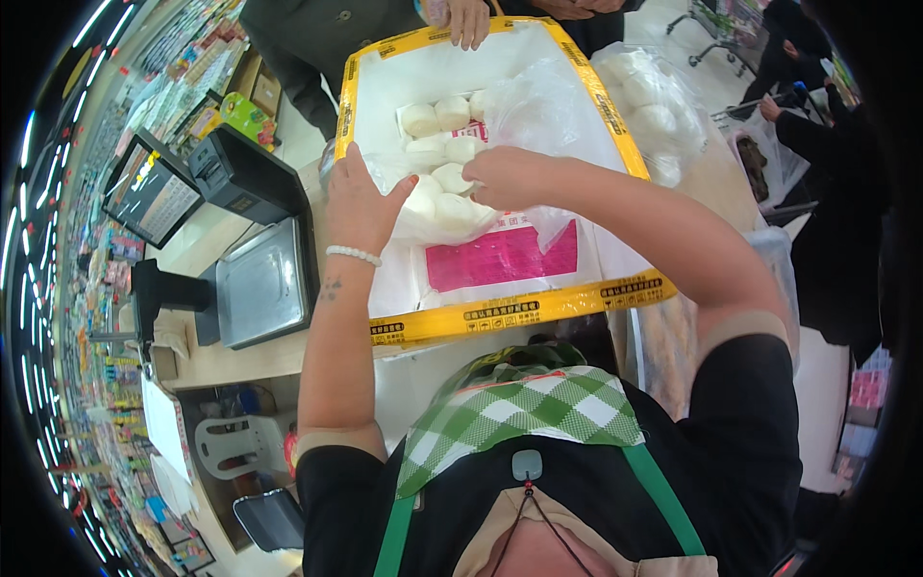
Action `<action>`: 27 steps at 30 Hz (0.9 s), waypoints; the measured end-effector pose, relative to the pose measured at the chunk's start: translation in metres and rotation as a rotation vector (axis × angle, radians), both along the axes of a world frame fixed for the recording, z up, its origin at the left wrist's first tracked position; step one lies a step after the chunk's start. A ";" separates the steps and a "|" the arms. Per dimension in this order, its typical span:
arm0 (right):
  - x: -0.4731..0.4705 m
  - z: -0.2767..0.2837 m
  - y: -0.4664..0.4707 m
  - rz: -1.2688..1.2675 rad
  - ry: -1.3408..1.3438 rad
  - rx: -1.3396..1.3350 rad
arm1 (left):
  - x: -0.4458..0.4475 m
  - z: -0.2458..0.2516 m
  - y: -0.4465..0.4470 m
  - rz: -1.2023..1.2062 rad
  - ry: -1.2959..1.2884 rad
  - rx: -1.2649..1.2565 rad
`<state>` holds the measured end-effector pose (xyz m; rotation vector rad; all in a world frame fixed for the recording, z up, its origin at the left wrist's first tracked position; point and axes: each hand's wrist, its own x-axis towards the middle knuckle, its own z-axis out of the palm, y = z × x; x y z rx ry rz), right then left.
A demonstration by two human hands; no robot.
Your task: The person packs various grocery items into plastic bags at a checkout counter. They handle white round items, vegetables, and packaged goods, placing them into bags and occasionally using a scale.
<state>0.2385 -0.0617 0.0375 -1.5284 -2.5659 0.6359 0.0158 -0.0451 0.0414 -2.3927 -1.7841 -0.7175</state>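
A white foam box (533,317) edged with yellow printed tape stands before me. White steamed buns (453,210) lie inside it, several of them in a clear plastic bag (404,229). More buns (420,120) rest deeper in the box, beyond the bag. My right hand (508,177) reaches in from the right, its fingertips closed on a bun at the bag. At the box's left side, my left hand (364,198) has thumb and fingers apart beside the bag's plastic. Whether it touches the film is hard to see. Loose clear film (537,108) covers the box's right part.
A person's hand (469,21) rests on the far rim. To the left stand a scale with a metal pan (261,283) and a screen (153,189). A bag of white buns (652,108) lies right of the box. People with shopping carts (779,108) are further right.
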 end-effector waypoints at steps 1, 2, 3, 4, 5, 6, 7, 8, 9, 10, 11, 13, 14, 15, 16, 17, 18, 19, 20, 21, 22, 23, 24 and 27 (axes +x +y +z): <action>-0.007 -0.017 0.025 0.005 -0.102 -0.040 | -0.001 -0.004 0.001 0.023 0.028 -0.057; -0.011 -0.032 0.044 0.005 -0.221 -0.082 | 0.000 -0.007 -0.001 0.033 0.047 -0.088; -0.013 -0.049 0.061 -0.006 -0.262 -0.095 | -0.001 -0.011 0.001 0.054 0.066 -0.140; -0.014 -0.064 0.076 -0.023 -0.322 -0.114 | -0.001 -0.013 0.000 0.106 0.089 -0.211; -0.016 -0.080 0.087 -0.041 -0.383 -0.136 | -0.002 -0.014 0.000 0.094 0.053 -0.211; -0.016 -0.096 0.093 -0.065 -0.390 -0.090 | -0.002 -0.015 0.000 0.081 0.016 -0.211; -0.013 -0.112 0.094 -0.088 -0.398 -0.045 | -0.003 -0.015 -0.001 0.068 -0.023 -0.210; -0.010 -0.125 0.095 -0.112 -0.405 0.001 | -0.004 -0.015 -0.001 0.048 -0.114 -0.136; -0.006 -0.136 0.094 -0.212 -0.378 -0.018 | -0.005 -0.014 -0.003 0.052 -0.144 -0.173; -0.003 -0.147 0.093 -0.316 -0.354 -0.038 | -0.007 -0.014 -0.003 0.053 -0.178 -0.209; 0.002 -0.155 0.092 -0.416 -0.314 -0.038 | -0.009 -0.013 -0.003 0.055 -0.215 -0.238; 0.010 -0.167 0.087 -0.390 -0.351 -0.035 | -0.013 -0.011 -0.003 0.038 -0.315 -0.284; 0.013 -0.168 0.087 -0.379 -0.359 -0.022 | -0.015 -0.011 -0.002 0.026 -0.365 -0.301; 0.016 -0.167 0.088 -0.409 -0.335 0.000 | -0.017 -0.010 -0.001 0.011 -0.428 -0.288; 0.018 -0.164 0.089 -0.436 -0.308 0.025 | -0.018 -0.009 -0.001 -0.002 -0.489 -0.273; 0.016 -0.159 0.089 -0.463 -0.300 -0.013 | -0.020 -0.009 -0.001 -0.008 -0.540 -0.286; 0.016 -0.151 0.092 -0.522 -0.119 0.002 | -0.020 -0.009 -0.001 -0.017 -0.618 -0.291; 0.018 -0.139 0.097 -0.576 0.038 -0.037 | -0.020 -0.009 0.000 -0.018 -0.692 -0.318; 0.020 -0.124 0.098 -0.637 0.204 -0.064 | -0.021 -0.009 0.000 -0.010 -0.764 -0.342; 0.020 -0.111 0.094 -0.698 0.510 -0.194 | -0.021 -0.009 0.000 -0.032 -0.807 -0.341; 0.019 -0.096 0.087 -0.755 0.830 -0.303 | -0.022 -0.009 0.001 -0.051 -0.847 -0.327; 0.018 -0.081 0.079 -0.760 1.176 -0.411 | -0.024 -0.008 0.003 -0.069 -0.886 -0.314; 0.021 -0.064 0.071 -0.784 1.202 -0.379 | -0.027 -0.007 0.004 -0.091 -1.017 -0.307; 0.043 -0.001 0.050 -0.662 1.584 -0.224 | -0.042 0.000 0.009 -0.062 -1.393 -0.283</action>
